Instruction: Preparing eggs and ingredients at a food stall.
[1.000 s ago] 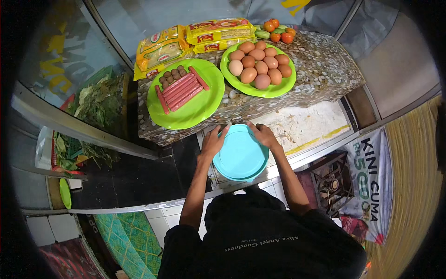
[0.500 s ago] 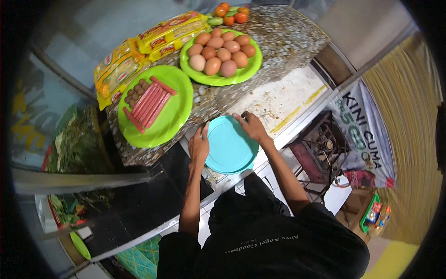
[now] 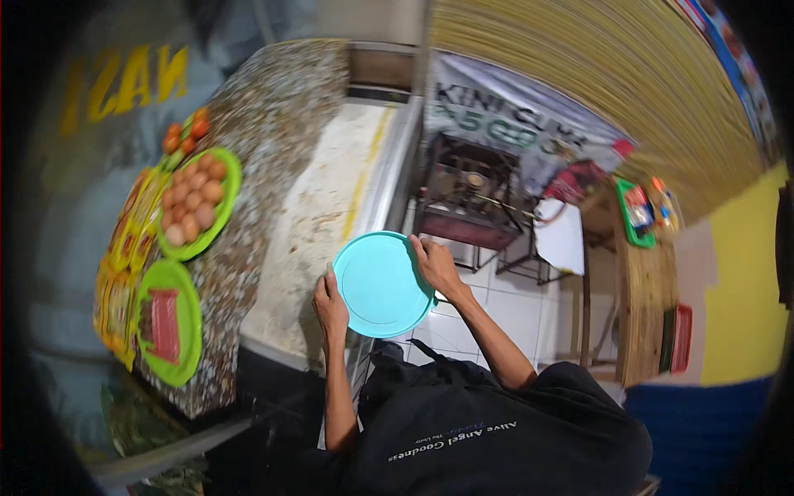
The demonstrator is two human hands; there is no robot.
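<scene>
A round, flat turquoise lid (image 3: 385,285) is held level in front of my body. Whether a tub sits beneath it, I cannot tell. My left hand (image 3: 332,309) grips its left edge, thumb up at the rim and the other fingers partly hidden. On the opposite side my right hand (image 3: 436,266) is closed round the upper right rim. To the left, on the speckled stone counter (image 3: 273,107), a green plate (image 3: 231,194) carries several brown eggs (image 3: 194,198). Nearer, another green plate (image 3: 192,347) bears pink sausages (image 3: 165,322) and small brown meatballs.
Yellow noodle packs (image 3: 124,273) and tomatoes (image 3: 198,129) line the counter's left side. A white ledge (image 3: 322,182) runs beside it. Ahead right stands a gas stove (image 3: 471,190) on a frame. A wooden table (image 3: 645,289) with a green tray (image 3: 624,198) is at right.
My view has swung right, so counter and plates now lie farther left, with stove and wooden table more in sight. Both hands still hold the turquoise lid, now away from the ledge, over the floor side.
</scene>
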